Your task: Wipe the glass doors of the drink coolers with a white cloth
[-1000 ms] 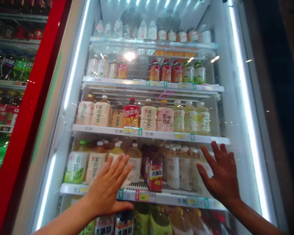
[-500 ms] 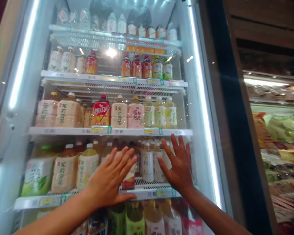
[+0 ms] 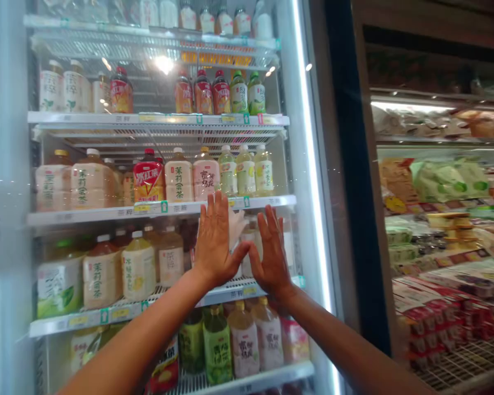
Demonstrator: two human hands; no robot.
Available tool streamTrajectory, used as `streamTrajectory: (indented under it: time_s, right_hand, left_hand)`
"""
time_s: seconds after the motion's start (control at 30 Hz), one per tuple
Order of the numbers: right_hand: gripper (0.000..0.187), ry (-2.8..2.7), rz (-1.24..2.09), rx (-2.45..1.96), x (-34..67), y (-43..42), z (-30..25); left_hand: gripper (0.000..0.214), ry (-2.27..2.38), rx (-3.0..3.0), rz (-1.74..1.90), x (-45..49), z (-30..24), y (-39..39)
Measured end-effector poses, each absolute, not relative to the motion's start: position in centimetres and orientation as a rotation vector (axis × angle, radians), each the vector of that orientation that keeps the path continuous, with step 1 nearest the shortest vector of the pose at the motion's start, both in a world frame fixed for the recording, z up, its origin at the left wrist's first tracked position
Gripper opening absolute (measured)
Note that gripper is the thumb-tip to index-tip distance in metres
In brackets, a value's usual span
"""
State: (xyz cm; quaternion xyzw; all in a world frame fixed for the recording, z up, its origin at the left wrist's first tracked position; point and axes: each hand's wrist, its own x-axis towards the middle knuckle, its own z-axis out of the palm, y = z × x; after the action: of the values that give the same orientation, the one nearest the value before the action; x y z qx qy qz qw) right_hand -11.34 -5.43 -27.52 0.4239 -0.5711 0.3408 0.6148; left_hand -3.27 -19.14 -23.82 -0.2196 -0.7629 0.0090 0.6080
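Both my hands are raised, palms forward, at the glass door of a lit drinks cooler. My left hand is open with its fingers upright and together, overlapping the edge of the middle shelf. Beside it my right hand is open too, its fingers slightly apart. The two thumbs meet or nearly meet at their tips. Between the hands shows a pale, finger-like shape, perhaps a reflection in the glass. Behind them stand bottles, partly hidden, including a milk-tea-coloured one. Neither hand holds anything.
Shelves of bottled tea fill the cooler, among them a red bottle and a green one. A dark door frame runs down the right side. Past it, an open shelf unit holds green packs and red-and-white packages.
My left hand has moved right and up, turning upright; my right hand has shifted left, so the thumbs have come together. The view has swung to the right, showing more of the neighbouring shelves.
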Motion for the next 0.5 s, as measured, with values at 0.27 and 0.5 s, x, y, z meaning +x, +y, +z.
streamTrajectory:
  time_s: [0.27, 0.5]
  right_hand:
    - [0.076, -1.646, 0.599, 1.044, -7.9, -11.2, -26.1]
    - [0.087, -1.585, 0.583, 0.899, -9.4, -10.3, -21.2]
  left_hand:
    - [0.076, -1.800, -0.729, -0.280, -0.9, -21.5, -20.6]
    - [0.071, -1.885, -0.527, 0.292, 4.6, -18.2, -29.2]
